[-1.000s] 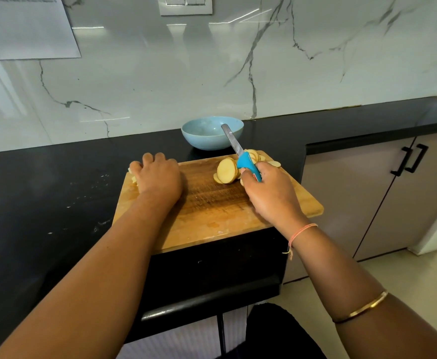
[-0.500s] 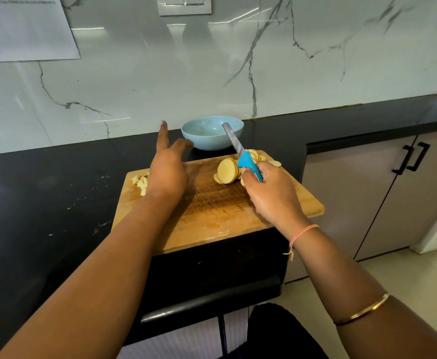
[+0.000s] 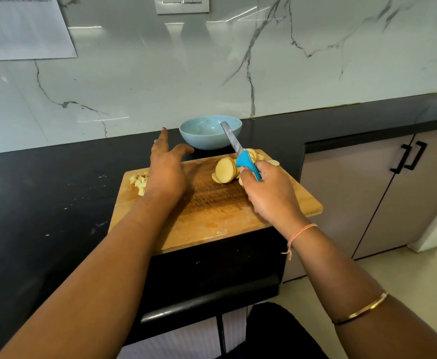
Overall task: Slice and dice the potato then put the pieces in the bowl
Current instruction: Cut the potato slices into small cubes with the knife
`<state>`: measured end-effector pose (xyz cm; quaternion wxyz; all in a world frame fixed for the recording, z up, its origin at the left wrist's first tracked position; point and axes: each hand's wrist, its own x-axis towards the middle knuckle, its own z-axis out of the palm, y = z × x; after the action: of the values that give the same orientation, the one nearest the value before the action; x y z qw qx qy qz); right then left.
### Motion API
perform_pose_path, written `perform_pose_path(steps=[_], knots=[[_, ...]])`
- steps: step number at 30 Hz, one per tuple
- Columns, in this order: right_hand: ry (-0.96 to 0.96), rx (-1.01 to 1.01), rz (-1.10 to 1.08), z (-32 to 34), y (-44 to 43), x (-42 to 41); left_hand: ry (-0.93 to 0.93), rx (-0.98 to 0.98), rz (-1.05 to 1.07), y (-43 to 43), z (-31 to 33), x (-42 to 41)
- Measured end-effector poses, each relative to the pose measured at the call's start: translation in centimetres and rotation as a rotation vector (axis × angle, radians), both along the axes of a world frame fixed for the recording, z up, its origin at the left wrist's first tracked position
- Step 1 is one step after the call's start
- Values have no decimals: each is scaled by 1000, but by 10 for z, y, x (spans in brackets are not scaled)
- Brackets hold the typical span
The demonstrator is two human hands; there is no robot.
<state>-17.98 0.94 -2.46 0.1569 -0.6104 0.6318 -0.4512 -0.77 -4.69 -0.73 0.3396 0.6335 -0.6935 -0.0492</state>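
While the right hand [image 3: 269, 193] grips the knife [image 3: 248, 164] beside the potato slices [image 3: 225, 170] on the board [image 3: 212, 218], the spread, empty left hand [image 3: 167, 174] should steady a few slices flat, fingertips tucked, before dicing.

the bowl [image 3: 210, 141] is pale powder blue. the knife [image 3: 243, 158] has a bright turquoise handle with a small red mark and a dull silver-grey blade. potato slices [image 3: 225, 170] and diced potato [image 3: 139, 180] are creamy yellow. the chopping board [image 3: 212, 216] is honey-brown wood, darker and scored across its middle. the worktop [image 3: 43, 190] is glossy black with whitish specks. the wall [image 3: 160, 73] is white marble veined in grey. cabinet doors [image 3: 383, 190] are greyish beige with black handles [image 3: 409, 158].
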Motion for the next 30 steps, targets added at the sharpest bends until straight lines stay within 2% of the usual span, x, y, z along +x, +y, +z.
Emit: perform_pose_path(steps=[5, 10, 13, 15, 22, 27, 30], knots=[[-7, 2, -1, 0, 0, 0, 70, -38, 35, -2, 0, 3], [-13, 2, 2, -1, 0, 0, 93, 109, 55, -3, 2, 5], [-14, -1, -5, 0, 0, 1, 24, 109, 91, -1, 2, 6], [-19, 3, -3, 0, 1, 1, 55, 111, 41, 0, 3, 4], [-34, 29, 2, 2, 1, 2, 58, -161, 57, 0, 4, 2], [-36, 27, 4, 1, 1, 2, -181, -194, 66, 10, 7, -9], [-30, 25, 5, 1, 1, 1, -254, -110, -139, 11, 6, -24]])
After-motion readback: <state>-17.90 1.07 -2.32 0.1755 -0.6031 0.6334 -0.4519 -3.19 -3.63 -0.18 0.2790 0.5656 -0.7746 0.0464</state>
